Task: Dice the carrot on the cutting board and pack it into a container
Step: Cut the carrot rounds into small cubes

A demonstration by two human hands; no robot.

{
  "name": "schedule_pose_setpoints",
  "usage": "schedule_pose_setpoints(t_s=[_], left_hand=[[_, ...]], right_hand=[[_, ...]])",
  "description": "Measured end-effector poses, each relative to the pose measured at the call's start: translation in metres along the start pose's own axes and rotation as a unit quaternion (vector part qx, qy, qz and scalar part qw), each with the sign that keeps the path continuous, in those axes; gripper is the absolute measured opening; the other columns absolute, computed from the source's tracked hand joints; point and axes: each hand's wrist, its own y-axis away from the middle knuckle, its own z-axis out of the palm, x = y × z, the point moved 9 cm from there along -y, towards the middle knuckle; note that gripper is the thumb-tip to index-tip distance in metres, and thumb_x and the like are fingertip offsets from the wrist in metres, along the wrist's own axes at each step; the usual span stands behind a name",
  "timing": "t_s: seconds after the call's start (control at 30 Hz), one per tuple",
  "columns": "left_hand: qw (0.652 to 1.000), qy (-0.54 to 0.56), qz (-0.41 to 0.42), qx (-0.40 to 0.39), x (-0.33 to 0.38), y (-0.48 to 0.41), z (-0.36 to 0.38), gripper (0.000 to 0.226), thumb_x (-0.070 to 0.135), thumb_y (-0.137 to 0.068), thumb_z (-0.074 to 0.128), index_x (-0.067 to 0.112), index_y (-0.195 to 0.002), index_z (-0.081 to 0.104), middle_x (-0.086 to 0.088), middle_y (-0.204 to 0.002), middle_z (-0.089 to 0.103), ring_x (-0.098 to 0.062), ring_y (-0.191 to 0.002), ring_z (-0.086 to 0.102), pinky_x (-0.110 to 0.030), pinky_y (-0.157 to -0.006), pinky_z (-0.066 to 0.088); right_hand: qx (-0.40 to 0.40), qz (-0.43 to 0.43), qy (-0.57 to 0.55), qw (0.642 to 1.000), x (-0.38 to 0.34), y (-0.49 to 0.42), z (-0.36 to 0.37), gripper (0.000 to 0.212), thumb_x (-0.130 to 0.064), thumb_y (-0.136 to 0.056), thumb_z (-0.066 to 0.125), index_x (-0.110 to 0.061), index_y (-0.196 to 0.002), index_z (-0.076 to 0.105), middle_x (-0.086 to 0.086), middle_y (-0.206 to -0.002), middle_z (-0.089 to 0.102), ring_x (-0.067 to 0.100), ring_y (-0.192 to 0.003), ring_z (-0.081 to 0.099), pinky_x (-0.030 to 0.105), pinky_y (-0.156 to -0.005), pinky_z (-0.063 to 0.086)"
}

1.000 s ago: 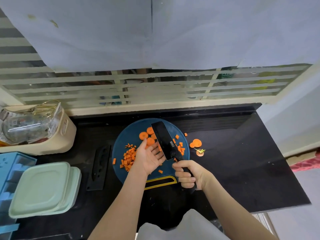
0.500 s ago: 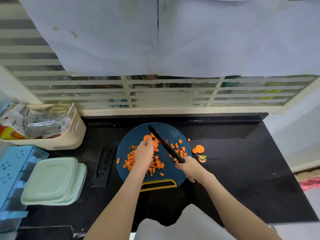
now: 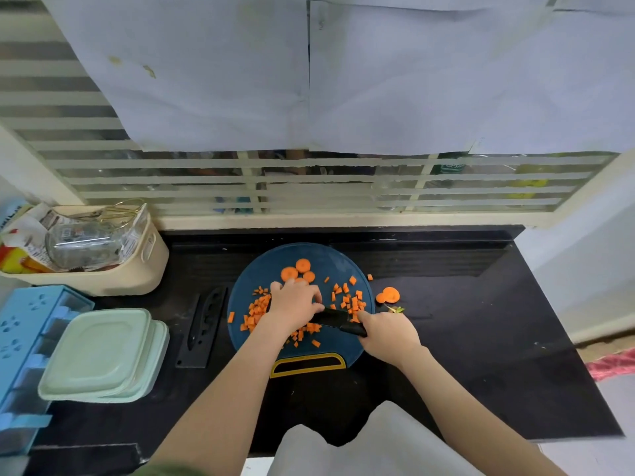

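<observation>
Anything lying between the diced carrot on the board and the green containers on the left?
Yes. A flat black knife sheath lies on the black counter between the round dark-blue cutting board with the orange carrot dice and the stacked pale-green plastic containers. It looks low enough to carry over.

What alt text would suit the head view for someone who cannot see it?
A person's right hand holds a black knife on a round blue board strewn with diced carrot, the left hand close beside it. Pale green containers sit on the counter to the left.
</observation>
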Motion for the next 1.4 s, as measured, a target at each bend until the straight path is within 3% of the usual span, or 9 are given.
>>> schedule_pose_setpoints(t_s=[0.17, 0.27, 0.5, 0.7, 0.93, 1.1, 1.2, 1.27, 1.4], left_hand=[[0.99, -0.034, -0.099, 0.096, -0.025, 0.005, -0.01, 0.033, 0.026, -0.098, 0.046, 0.02, -0.13, 0.046, -0.003, -0.131, 0.046, -0.024, -0.123, 0.038, -0.038, -0.097, 0.029], [0.975, 0.011, -0.142, 0.168, -0.039, 0.015, -0.013, 0.042, 0.009, -0.094, 0.044, 0.015, -0.135, 0.041, -0.006, -0.129, 0.048, -0.024, -0.121, 0.04, -0.036, -0.095, 0.028], [0.964, 0.087, -0.189, 0.167, -0.044, 0.015, -0.001, 0.043, 0.013, -0.094, 0.044, 0.015, -0.137, 0.04, -0.007, -0.128, 0.048, -0.026, -0.12, 0.042, -0.04, -0.095, 0.03], [0.989, 0.102, -0.035, 0.1, 0.017, -0.013, 0.007, 0.051, 0.036, -0.094, 0.048, 0.023, -0.142, 0.036, -0.005, -0.138, 0.041, -0.025, -0.129, 0.035, -0.042, -0.101, 0.032], [0.998, 0.003, 0.055, 0.002, 0.079, -0.058, 0.044, 0.067, 0.056, -0.091, 0.044, 0.024, -0.148, 0.026, -0.01, -0.155, 0.018, -0.03, -0.141, 0.017, -0.049, -0.113, 0.016], [0.987, -0.086, 0.134, 0.029, 0.088, -0.069, 0.063, 0.058, 0.051, -0.092, 0.046, 0.015, -0.136, 0.041, -0.012, -0.136, 0.039, -0.031, -0.126, 0.037, -0.046, -0.103, 0.029], [0.975, -0.094, 0.182, 0.09, 0.093, -0.056, 0.065, 0.033, 0.035, -0.08, 0.067, 0.015, -0.105, 0.062, -0.009, -0.103, 0.058, -0.029, -0.094, 0.057, -0.039, -0.078, 0.045], [0.97, -0.099, 0.185, 0.122, 0.091, -0.045, 0.066, 0.029, 0.028, -0.067, 0.076, 0.016, -0.09, 0.064, -0.005, -0.087, 0.059, -0.025, -0.079, 0.058, -0.035, -0.065, 0.046], [0.971, -0.105, 0.145, 0.157, 0.068, -0.027, 0.063, 0.033, 0.025, -0.058, 0.08, 0.014, -0.083, 0.062, -0.005, -0.08, 0.057, -0.024, -0.073, 0.057, -0.036, -0.064, 0.047]], right_hand=[[0.001, 0.036, -0.005, 0.999, 0.016, 0.006, 0.005, 0.024, -0.035, -0.096, 0.046, -0.019, -0.112, 0.052, 0.0, -0.094, 0.066, 0.017, -0.076, 0.061, 0.03, -0.068, 0.054], [-0.006, 0.069, -0.024, 0.997, 0.031, 0.015, 0.011, 0.023, -0.036, -0.095, 0.046, -0.019, -0.107, 0.055, 0.0, -0.095, 0.066, 0.018, -0.081, 0.064, 0.031, -0.069, 0.054], [-0.012, 0.178, -0.133, 0.975, 0.069, 0.027, 0.016, 0.022, -0.031, -0.092, 0.047, -0.02, -0.107, 0.059, -0.004, -0.084, 0.064, 0.018, -0.078, 0.063, 0.031, -0.069, 0.054], [0.022, 0.239, -0.255, 0.937, 0.085, 0.024, 0.013, 0.018, -0.024, -0.093, 0.05, -0.023, -0.107, 0.06, -0.005, -0.075, 0.06, 0.012, -0.066, 0.059, 0.024, -0.054, 0.045], [0.038, 0.275, -0.377, 0.884, 0.097, 0.016, 0.025, 0.016, -0.022, -0.091, 0.054, -0.022, -0.075, 0.053, 0.0, -0.065, 0.056, 0.015, -0.055, 0.051, 0.027, -0.051, 0.039], [0.036, 0.296, -0.418, 0.858, 0.103, 0.004, 0.036, 0.013, -0.016, -0.089, 0.054, -0.016, -0.076, 0.055, 0.001, -0.065, 0.055, 0.014, -0.055, 0.049, 0.027, -0.052, 0.038], [0.044, 0.303, -0.435, 0.847, 0.104, 0.0, 0.039, 0.011, -0.016, -0.089, 0.054, -0.012, -0.079, 0.056, 0.003, -0.066, 0.056, 0.016, -0.057, 0.052, 0.029, -0.053, 0.041], [0.041, 0.3, -0.434, 0.849, 0.103, -0.004, 0.039, 0.01, -0.016, -0.089, 0.054, -0.01, -0.08, 0.056, 0.003, -0.066, 0.057, 0.016, -0.056, 0.052, 0.03, -0.053, 0.041], [0.036, 0.301, -0.437, 0.847, 0.099, -0.01, 0.038, 0.011, -0.017, -0.089, 0.054, -0.009, -0.083, 0.055, 0.004, -0.066, 0.057, 0.016, -0.055, 0.051, 0.032, -0.053, 0.044]])
